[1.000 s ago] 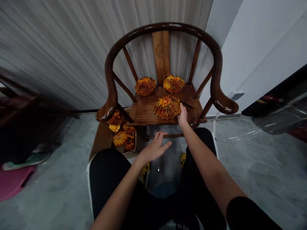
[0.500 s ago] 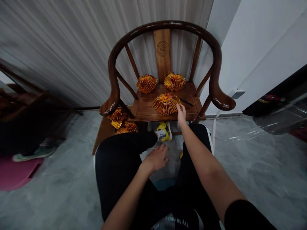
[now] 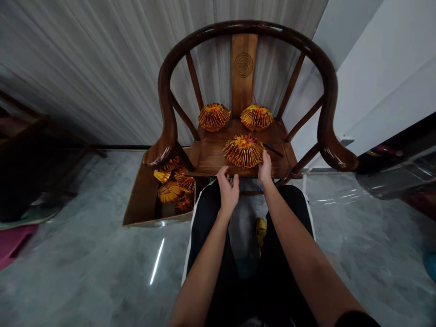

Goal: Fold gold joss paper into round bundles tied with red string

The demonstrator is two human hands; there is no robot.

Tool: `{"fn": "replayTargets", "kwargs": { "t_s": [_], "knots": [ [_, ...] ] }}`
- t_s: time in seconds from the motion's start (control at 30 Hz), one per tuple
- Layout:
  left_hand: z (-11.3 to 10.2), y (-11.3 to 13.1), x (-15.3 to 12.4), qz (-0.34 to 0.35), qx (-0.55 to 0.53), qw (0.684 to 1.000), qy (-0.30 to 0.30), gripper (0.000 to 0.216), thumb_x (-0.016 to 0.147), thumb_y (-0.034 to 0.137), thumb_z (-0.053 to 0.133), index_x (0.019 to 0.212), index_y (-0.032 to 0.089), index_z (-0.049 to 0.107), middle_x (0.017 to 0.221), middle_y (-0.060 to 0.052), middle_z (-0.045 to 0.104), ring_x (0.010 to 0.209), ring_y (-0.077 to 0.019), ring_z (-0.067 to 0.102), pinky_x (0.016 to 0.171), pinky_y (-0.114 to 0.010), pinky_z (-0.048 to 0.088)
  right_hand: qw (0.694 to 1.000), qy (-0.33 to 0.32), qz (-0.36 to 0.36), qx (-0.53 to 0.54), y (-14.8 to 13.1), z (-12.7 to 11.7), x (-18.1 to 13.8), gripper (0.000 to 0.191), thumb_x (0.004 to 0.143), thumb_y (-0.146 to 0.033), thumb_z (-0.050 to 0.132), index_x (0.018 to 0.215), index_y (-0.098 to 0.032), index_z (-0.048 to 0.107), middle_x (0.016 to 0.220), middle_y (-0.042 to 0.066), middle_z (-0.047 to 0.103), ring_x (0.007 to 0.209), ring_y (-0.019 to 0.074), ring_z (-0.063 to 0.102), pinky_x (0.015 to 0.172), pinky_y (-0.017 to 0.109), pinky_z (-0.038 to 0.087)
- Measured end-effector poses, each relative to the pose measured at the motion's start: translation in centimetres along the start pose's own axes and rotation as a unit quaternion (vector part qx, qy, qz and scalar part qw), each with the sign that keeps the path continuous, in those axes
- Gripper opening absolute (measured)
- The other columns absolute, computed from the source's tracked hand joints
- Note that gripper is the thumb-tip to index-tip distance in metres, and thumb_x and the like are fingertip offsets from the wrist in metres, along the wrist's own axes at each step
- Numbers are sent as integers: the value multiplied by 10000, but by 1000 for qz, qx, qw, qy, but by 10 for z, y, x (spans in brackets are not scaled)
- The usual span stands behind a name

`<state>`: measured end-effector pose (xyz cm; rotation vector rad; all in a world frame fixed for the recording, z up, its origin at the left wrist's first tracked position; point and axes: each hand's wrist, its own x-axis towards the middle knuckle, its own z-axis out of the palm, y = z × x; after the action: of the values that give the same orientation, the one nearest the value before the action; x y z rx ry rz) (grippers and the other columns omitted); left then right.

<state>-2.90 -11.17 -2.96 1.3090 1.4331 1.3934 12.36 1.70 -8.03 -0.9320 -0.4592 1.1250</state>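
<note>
On the chair seat (image 3: 213, 152), near its front edge, sits a pleated gold-and-red paper ornament (image 3: 243, 151), shaped like a squat lantern. My right hand (image 3: 265, 170) is at its right side, fingers pointing up along the pleats; it grips nothing that I can see. Just below and left of the ornament, at the seat's front edge, my left hand (image 3: 229, 190) is open, its thumb and fingers apart. Two similar ornaments stand behind, one at the left (image 3: 214, 117) and one at the right (image 3: 256, 117). A thin dark stick (image 3: 273, 150) lies to the right of the front one.
A cardboard box (image 3: 139, 200) on the floor, left of my legs, holds several more gold paper ornaments (image 3: 169, 191). The chair's curved wooden armrests (image 3: 166, 141) rise on both sides. A pink object (image 3: 15, 243) lies at the far left.
My left hand has risen from between my knees to the seat's front edge. My right hand has shifted slightly down beside the front ornament. My left leg has moved inward, uncovering the box.
</note>
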Motion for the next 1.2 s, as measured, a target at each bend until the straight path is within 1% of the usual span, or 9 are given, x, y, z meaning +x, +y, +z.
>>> {"fn": "replayTargets", "kwargs": {
  "t_s": [0.1, 0.2, 0.3, 0.4, 0.53, 0.67, 0.83, 1.0, 1.2],
  "knots": [
    [0, -12, 42, -41, -84, 991, 97, 561, 1080, 445, 690, 1576, 229, 540, 1709, -141, 423, 1570, -389, 423, 1294, -671, 360, 999, -38, 14, 13, -4, 8, 2, 393, 1038, -452, 712, 1323, -182, 688, 1388, 101, 699, 1227, 256, 701, 1056, 502, 612],
    [2, -16, 74, -79, -186, 975, 96, 519, 1072, 452, 710, 1517, 210, 596, 1622, -142, 531, 1482, -358, 538, 1244, -633, 447, 996, -82, 23, 23, -12, 16, 1, 363, 1023, -448, 727, 1255, -169, 717, 1342, 99, 732, 1215, 251, 712, 1070, 502, 600],
    [3, -13, 89, -103, -300, 946, 68, 515, 1079, 521, 682, 1461, 180, 633, 1538, -150, 611, 1405, -336, 616, 1198, -607, 502, 994, -102, 17, 30, -22, 22, -9, 259, 943, -369, 759, 1156, -222, 762, 1301, 38, 782, 1230, 224, 717, 1130, 451, 563],
    [-1, -7, 85, -88, -397, 911, 63, 574, 1074, 587, 632, 1486, 187, 609, 1586, -148, 598, 1461, -322, 592, 1235, -579, 478, 993, -111, 16, 44, -29, 31, -26, 298, 860, -332, 690, 1143, -313, 783, 1293, -52, 802, 1272, 186, 708, 1191, 376, 520],
    [-9, 0, 75, -77, -467, 878, 75, 621, 965, 501, 698, 1544, 335, 545, 1697, -11, 524, 1593, -252, 482, 1298, -437, 433, 989, -123, 31, 71, -27, 46, -45, 427, 750, -335, 590, 1135, -364, 774, 1339, -87, 788, 1334, 193, 689, 1246, 410, 492],
    [-16, 1, 74, -110, -497, 860, 38, 608, 900, 486, 732, 1462, 272, 641, 1585, -51, 638, 1561, -320, 527, 1279, -515, 459, 990, -110, 37, 83, -22, 58, -50, 388, 760, -335, 602, 1109, -380, 765, 1321, -104, 792, 1389, 191, 662, 1293, 436, 453],
    [-21, 2, 74, -141, -526, 838, -18, 462, 918, 432, 704, 1330, 225, 732, 1519, -70, 693, 1543, -349, 545, 1259, -553, 487, 989, -121, 27, 80, -29, 67, -49, 415, 826, -338, 691, 1236, -380, 746, 1415, -93, 757, 1453, 200, 625, 1312, 456, 452],
    [-16, 2, 72, -155, -527, 834, -55, 444, 955, 425, 676, 1354, 235, 714, 1580, -81, 647, 1578, -341, 502, 1251, -549, 493, 986, -142, 62, 62, -33, 73, -46, 340, 919, -525, 722, 1196, -333, 768, 1365, -41, 781, 1437, 249, 654, 1226, 502, 565],
    [-10, -6, 72, -155, -495, 851, -88, 581, 813, 356, 807, 1376, 290, 683, 1531, -60, 682, 1551, -328, 532, 1299, -533, 428, 983, -150, 90, 53, -39, 71, -32, 317, 907, -524, 735, 1129, -303, 783, 1288, -17, 814, 1443, 280, 654, 1207, 543, 595]
  ]
}}
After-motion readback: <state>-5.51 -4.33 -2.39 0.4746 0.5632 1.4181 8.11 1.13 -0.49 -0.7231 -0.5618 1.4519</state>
